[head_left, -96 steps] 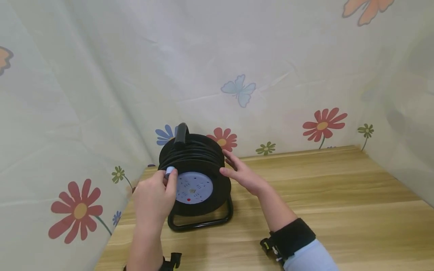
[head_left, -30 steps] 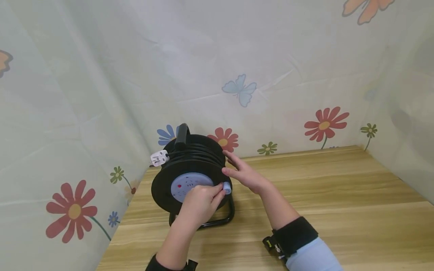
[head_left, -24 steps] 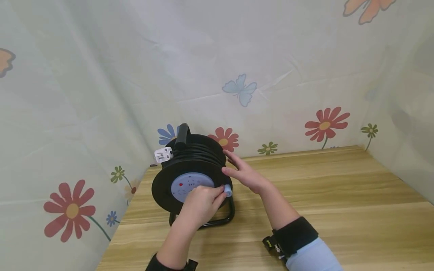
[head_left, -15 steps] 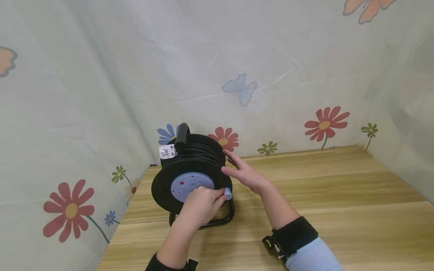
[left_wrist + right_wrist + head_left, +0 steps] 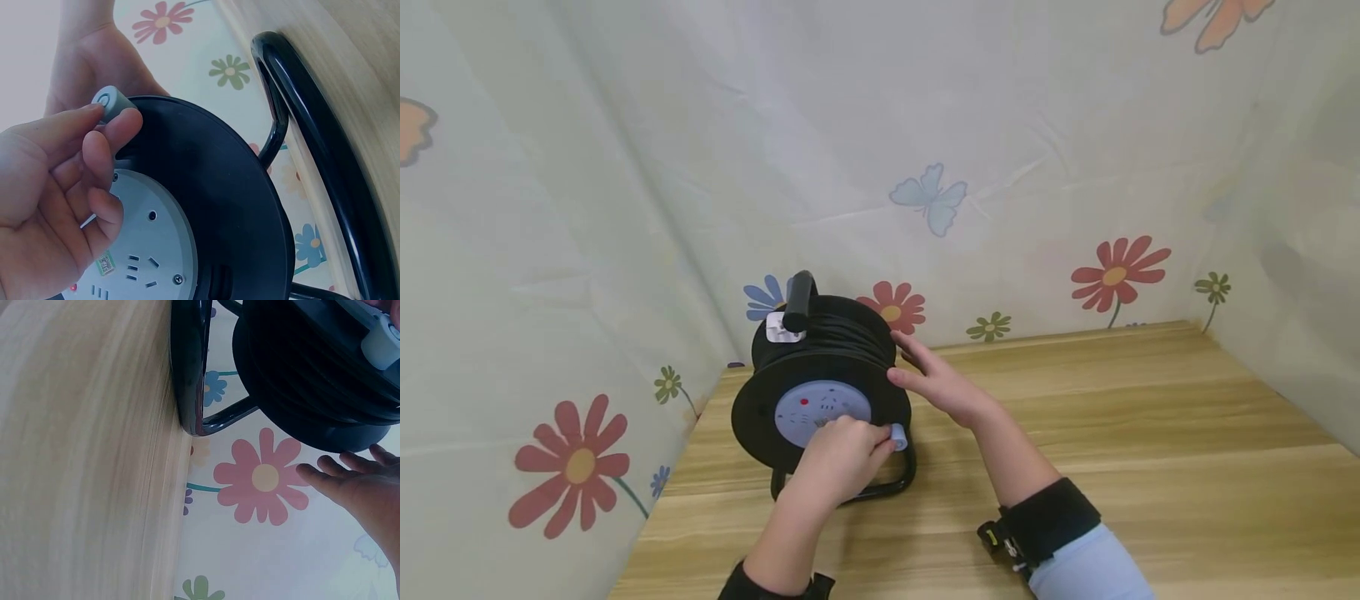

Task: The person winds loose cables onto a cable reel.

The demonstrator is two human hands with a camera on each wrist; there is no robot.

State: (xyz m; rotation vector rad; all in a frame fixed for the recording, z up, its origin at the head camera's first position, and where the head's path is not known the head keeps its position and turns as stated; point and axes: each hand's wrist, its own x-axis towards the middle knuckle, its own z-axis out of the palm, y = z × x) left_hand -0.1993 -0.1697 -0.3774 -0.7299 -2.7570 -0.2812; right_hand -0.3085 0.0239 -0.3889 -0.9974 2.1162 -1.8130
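Note:
A black cable reel [image 5: 749, 423] stands on the table, its round pale-blue socket panel [image 5: 795, 417] facing me. Black cable [image 5: 850, 337] is wound on the drum. A white plug [image 5: 781, 328] lies at the upper left, partly behind the carrying handle [image 5: 798, 307]. My left hand [image 5: 841, 457] reaches across the panel and pinches the pale-blue crank knob [image 5: 899, 437] between thumb and index finger; the left wrist view shows the other fingers loosely bent. My right hand [image 5: 942, 385] is held with extended fingers at the reel's right rim, its fingertips at or close against the edge.
The reel's black tubular stand [image 5: 880, 490] rests on the wood-grain table [image 5: 1112, 450]. Behind and at both sides hangs a pale curtain [image 5: 1037, 167] printed with flowers and butterflies. Each wrist wears a black strap [image 5: 1048, 521] with a small device.
My left hand has carried the knob from the reel's left side to its lower right. The socket panel has turned clockwise, and the plug has swung up toward the handle. My right hand stays put.

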